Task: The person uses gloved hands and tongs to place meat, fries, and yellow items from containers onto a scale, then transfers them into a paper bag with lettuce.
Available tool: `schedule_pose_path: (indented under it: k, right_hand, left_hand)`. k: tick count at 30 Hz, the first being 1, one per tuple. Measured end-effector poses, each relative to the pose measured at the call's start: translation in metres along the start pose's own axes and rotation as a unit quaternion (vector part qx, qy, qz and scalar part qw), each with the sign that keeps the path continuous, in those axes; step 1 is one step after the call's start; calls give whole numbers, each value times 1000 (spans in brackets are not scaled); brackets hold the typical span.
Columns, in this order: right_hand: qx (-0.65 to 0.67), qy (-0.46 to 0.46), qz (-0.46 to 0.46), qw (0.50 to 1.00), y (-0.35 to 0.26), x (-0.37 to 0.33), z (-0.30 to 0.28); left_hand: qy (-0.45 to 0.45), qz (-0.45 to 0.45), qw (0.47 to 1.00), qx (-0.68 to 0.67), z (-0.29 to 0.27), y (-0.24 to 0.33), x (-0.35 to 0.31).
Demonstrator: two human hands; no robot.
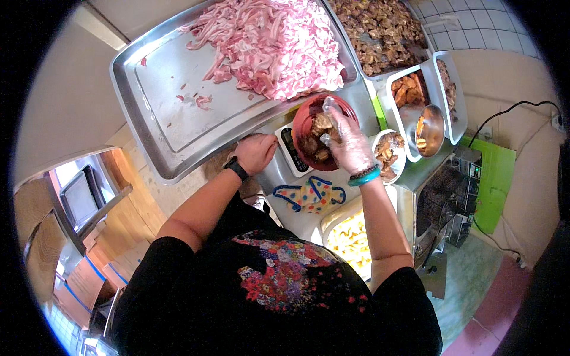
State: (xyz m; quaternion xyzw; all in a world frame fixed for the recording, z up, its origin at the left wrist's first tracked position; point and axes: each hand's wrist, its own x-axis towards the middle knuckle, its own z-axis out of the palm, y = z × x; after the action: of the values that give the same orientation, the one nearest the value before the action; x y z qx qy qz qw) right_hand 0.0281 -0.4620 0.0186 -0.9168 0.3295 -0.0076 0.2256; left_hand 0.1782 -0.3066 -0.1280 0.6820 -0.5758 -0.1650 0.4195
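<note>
A dark red bowl [301, 113] with brown cooked meat pieces [321, 126] stands on a white kitchen scale [290, 149] with a dark display panel. My right hand [351, 147], in a clear plastic glove, reaches over the bowl from its right side. Its thumb and fingers are spread apart above the pieces, and none is plainly gripped. Bare and with curled fingers, my left hand [254, 153] rests just left of the scale, by the near edge of the large metal tray [160, 89]. Nothing shows in it. Sliced raw pink meat [279, 47] covers the tray's right part.
A tray of brown pieces [383, 35] lies at the far right. Nearer are a white container [409, 133] with a metal bowl [436, 127], and a small white bowl of meat [389, 155]. A dotted cloth [312, 194] and a tray of yellow pieces [350, 237] lie near me.
</note>
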Motion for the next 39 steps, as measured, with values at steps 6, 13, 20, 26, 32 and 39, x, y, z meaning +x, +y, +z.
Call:
schedule_pose_path:
  k: [6,13,20,26,32,39]
  right_hand:
    - [99,104,-18,990,17,-7,-2]
    - [480,45,241,842,5,-13,-20]
    - [513,6,220,829,23,-14,-22]
    - [519,26,219,826,2,-16,-19]
    - [450,70,198,868,20,-3,-32]
    - [384,141,180,895,62,32,-52]
  left_hand:
    - [4,0,1000,3,3,-3,-3]
    - [11,13,1000,7,2,-4,-4]
    - [-5,-2,1000,6,7,-10,-5]
    - [17,5,1000,22,4,-3,-4]
    - [24,4,999,26,5,-4,-5]
    - [13,-23,999,30,5,-3,-4]
